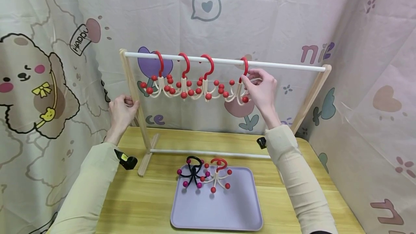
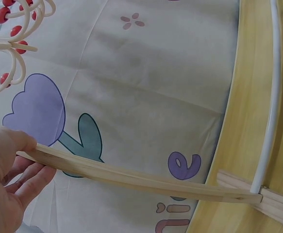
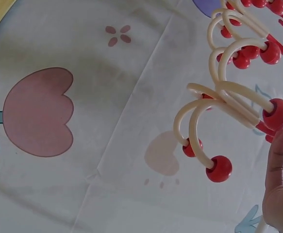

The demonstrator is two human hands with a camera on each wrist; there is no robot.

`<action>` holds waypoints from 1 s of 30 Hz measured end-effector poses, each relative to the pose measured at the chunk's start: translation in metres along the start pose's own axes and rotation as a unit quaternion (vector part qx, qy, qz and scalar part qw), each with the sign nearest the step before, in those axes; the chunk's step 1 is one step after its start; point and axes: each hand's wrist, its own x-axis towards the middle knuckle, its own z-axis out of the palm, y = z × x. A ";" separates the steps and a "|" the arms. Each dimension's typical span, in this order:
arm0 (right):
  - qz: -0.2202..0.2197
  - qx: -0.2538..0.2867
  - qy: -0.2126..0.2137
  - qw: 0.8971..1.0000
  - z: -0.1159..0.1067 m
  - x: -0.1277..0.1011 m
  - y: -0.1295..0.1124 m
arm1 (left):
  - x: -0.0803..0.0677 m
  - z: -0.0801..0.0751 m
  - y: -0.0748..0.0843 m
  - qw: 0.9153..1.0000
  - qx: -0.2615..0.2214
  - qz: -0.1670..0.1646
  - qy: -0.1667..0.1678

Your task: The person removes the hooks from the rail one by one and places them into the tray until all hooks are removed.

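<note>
Your left hand grips the left post of the stand, toward the left of the worktop. Next along, three red-hooked hangers hang close together on the upper rail. Below, a black hanger lies at the back left corner of the tray, with a red-and-cream hanger beside it along the back edge. Farther right, the fourth hanger is hooked over the rail, and your right hand pinches its neck. You look to have four up and two left to hang. On the backdrop, "HAPPY" reads at left, then part of "nice" behind the left post, and what seems "nice" again, folded, at right.
</note>
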 end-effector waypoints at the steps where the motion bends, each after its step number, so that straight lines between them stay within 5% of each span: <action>1: -0.001 -0.003 -0.004 1.000 0.000 0.001 0.000 | 0.000 0.000 0.000 1.000 0.000 0.000 -0.001; 10: -0.002 -0.018 -0.021 1.000 0.002 0.003 -0.001 | 0.000 -0.001 0.000 1.000 -0.004 -0.005 -0.007; 30: -0.006 0.053 0.003 0.999 -0.001 0.004 -0.007 | -0.001 0.001 0.000 1.000 -0.002 0.002 0.001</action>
